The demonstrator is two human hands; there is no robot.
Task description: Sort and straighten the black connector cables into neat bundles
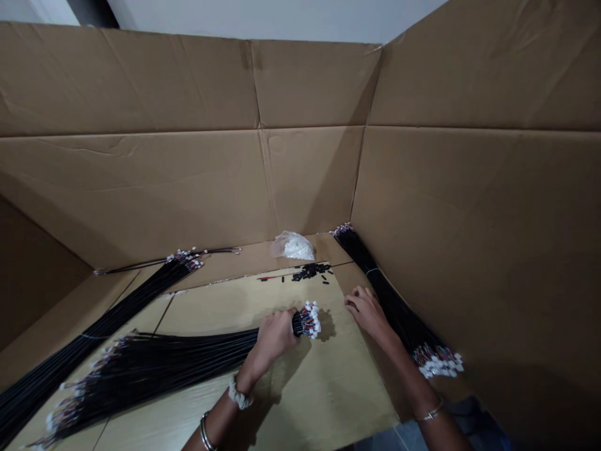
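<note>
Head view: 3 wire bundles (117, 313) (164, 363) (394, 307)

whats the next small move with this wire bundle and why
Probably bring the right hand across to steady the black wire bundle. The left hand alone grips it just behind its white connectors, while the wires fan out loosely across the pale board. The right hand looks free, holding nothing.

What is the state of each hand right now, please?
Left hand: closed, holding a bundle of black wires.
Right hand: open, holding nothing.
</note>
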